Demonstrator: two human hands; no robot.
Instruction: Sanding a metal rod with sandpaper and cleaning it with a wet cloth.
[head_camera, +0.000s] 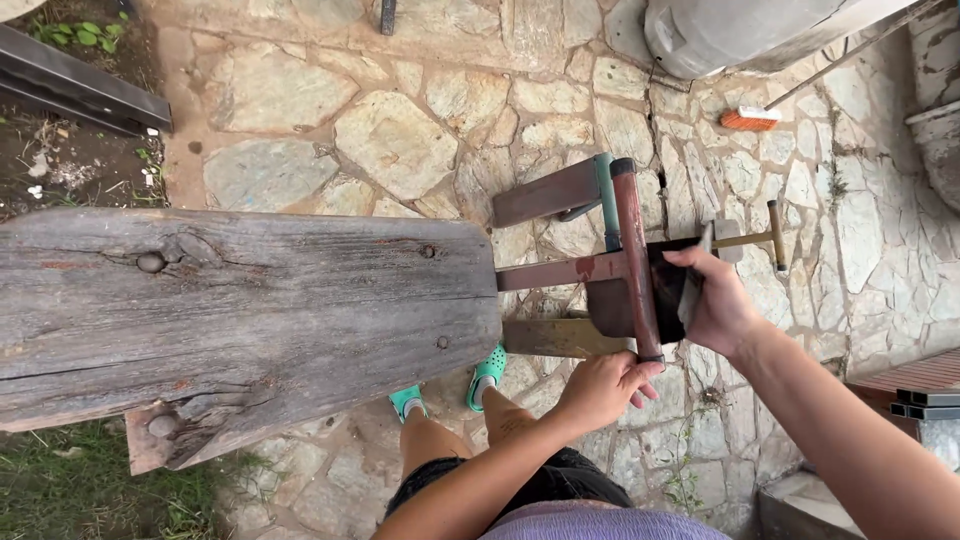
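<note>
A rusty red metal vise (590, 270) is fixed to the right end of a weathered wooden plank (240, 310). Its long rusty bar (630, 240) runs up and down beside a teal pipe (604, 200). My left hand (603, 388) is closed around the lower end of that bar. My right hand (718, 302) grips a dark flat metal piece (672, 285) standing in the vise jaws. A screw rod with a crosswise handle (768, 237) sticks out to the right past my right hand.
Stone paving (400, 140) lies below. My feet in teal clogs (488, 366) stand under the plank end. An orange brush head (750, 118), a grey drum (720, 35), a dark metal beam (80, 85) and metal tubes (925, 403) surround the spot.
</note>
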